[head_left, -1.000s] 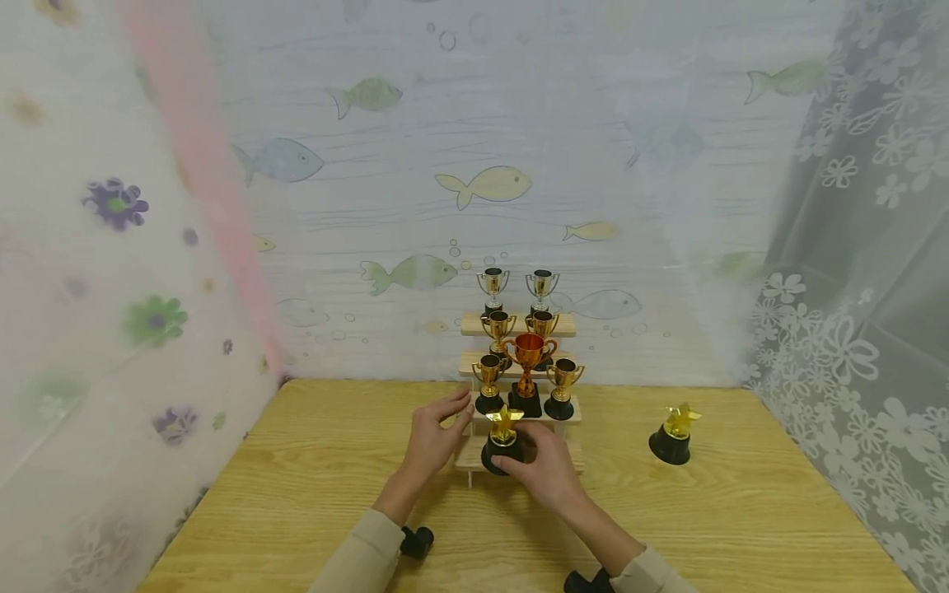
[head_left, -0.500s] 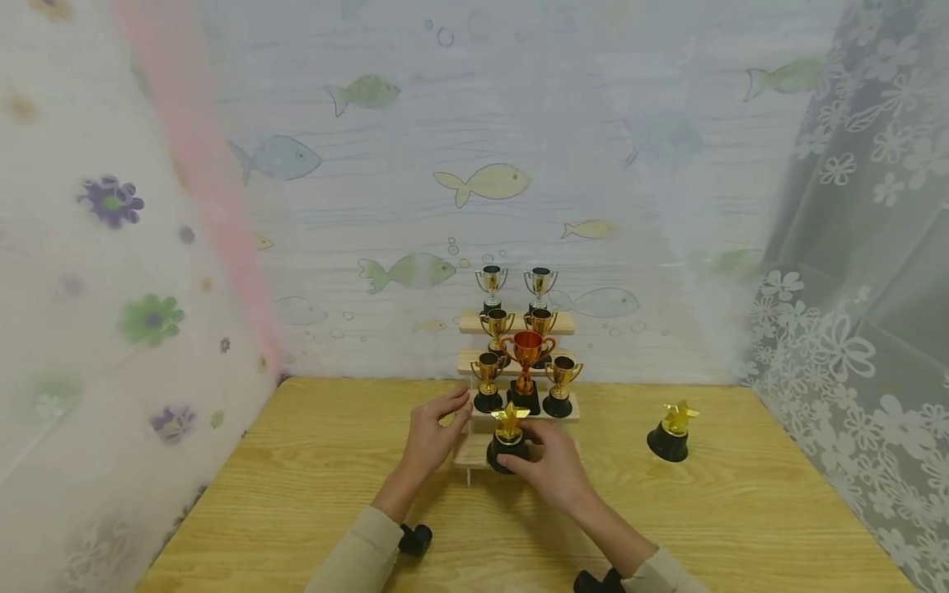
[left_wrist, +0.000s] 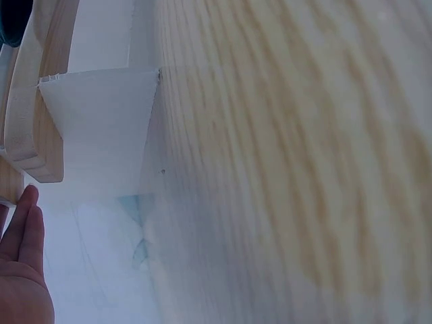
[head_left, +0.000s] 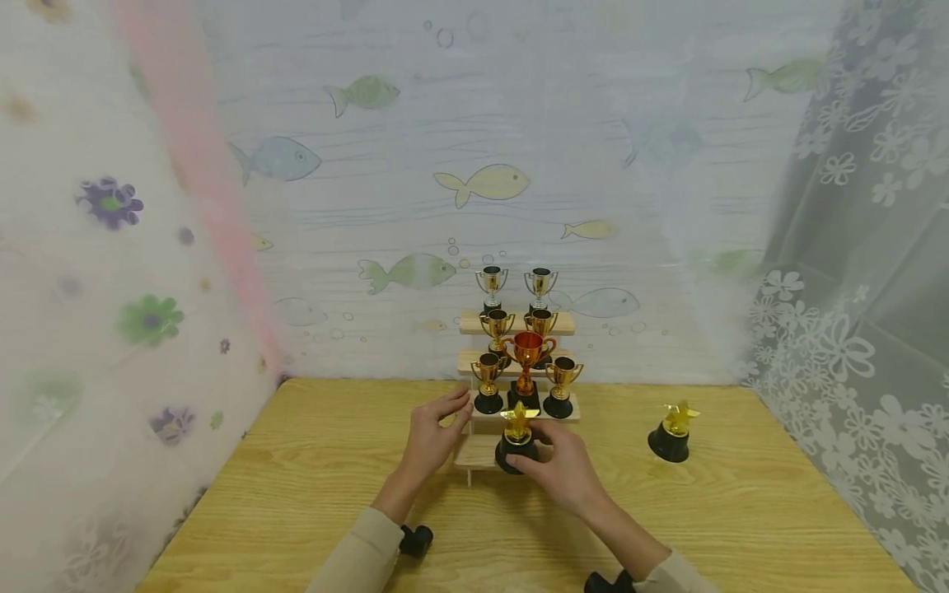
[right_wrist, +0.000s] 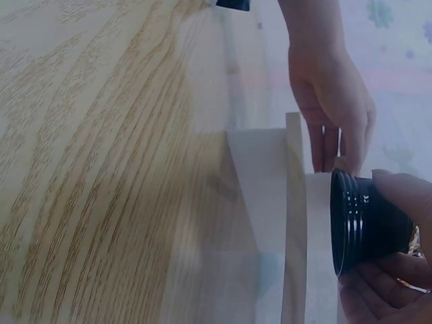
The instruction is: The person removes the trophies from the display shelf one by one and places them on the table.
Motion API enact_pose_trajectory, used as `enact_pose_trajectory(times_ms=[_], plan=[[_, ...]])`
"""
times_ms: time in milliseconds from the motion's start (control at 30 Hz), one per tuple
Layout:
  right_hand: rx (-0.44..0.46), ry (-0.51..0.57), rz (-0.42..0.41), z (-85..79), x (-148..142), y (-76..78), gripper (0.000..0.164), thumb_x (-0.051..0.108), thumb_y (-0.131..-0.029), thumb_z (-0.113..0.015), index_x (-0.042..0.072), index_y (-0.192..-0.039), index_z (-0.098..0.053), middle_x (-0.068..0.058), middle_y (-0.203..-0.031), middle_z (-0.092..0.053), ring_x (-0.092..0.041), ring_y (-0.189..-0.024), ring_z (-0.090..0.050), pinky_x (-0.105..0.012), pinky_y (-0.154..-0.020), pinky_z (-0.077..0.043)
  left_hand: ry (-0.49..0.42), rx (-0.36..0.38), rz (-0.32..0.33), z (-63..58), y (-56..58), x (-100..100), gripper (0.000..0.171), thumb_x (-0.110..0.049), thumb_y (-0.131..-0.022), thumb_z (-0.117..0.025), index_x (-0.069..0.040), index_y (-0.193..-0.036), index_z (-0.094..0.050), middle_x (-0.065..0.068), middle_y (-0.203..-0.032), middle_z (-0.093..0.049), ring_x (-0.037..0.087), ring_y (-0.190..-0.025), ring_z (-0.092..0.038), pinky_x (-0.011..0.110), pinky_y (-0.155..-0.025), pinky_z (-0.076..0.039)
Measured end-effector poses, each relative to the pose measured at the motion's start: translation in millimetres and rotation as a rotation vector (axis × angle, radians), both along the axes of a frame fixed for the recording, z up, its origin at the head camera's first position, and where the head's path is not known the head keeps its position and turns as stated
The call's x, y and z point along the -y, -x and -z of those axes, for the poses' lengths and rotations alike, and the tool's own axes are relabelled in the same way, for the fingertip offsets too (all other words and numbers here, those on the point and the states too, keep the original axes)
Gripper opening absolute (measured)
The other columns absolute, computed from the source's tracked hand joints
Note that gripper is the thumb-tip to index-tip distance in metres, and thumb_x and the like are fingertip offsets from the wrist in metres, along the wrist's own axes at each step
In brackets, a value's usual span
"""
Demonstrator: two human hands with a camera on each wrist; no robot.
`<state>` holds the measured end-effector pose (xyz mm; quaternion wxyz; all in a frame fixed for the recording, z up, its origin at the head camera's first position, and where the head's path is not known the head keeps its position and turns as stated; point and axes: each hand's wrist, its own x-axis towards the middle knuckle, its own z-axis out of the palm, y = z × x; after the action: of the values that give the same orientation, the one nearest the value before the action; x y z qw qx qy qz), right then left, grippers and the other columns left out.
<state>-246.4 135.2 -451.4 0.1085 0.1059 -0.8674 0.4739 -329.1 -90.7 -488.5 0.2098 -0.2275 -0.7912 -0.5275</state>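
My right hand (head_left: 563, 468) pinches the black base of a gold star trophy (head_left: 516, 445) over the lowest step of a wooden tiered stand (head_left: 474, 453). In the right wrist view a narrow gap shows between the trophy base (right_wrist: 368, 216) and the step's board (right_wrist: 295, 223). My left hand (head_left: 433, 436) reaches to the stand's left side, its fairly straight fingers (left_wrist: 30, 233) at a board's end. On the step above stand two small gold cups (head_left: 488, 375) (head_left: 564, 375) with a larger orange-bronze cup (head_left: 527, 354) between them.
Two gold cups (head_left: 497, 323) stand on the step behind, and two paler cups (head_left: 492, 280) on the top step. Another gold star trophy (head_left: 673, 432) stands on the wooden table (head_left: 334, 445) to the right. Patterned curtains (head_left: 482, 123) surround the table.
My right hand has carried the star trophy a little to the right along the lowest step. The left hand has stayed at the stand's left side.
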Motion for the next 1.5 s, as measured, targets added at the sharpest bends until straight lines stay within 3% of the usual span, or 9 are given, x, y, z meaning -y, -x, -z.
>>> enact_pose_trajectory(times_ms=[1500], plan=[[0.046, -0.051, 0.083, 2.0, -52.4, -8.0, 0.065, 0.032, -0.087, -0.084, -0.001, -0.137, -0.061, -0.018, -0.134, -0.064, -0.041, -0.122, -0.061, -0.062, -0.103, -0.047, 0.019, -0.02, 0.013, 1.2, 0.1, 0.3, 0.032, -0.014, -0.101, -0.067, 0.006, -0.126, -0.07, 0.021, -0.135, -0.064, 0.035, -0.126, -0.061, 0.05, -0.098, -0.054]])
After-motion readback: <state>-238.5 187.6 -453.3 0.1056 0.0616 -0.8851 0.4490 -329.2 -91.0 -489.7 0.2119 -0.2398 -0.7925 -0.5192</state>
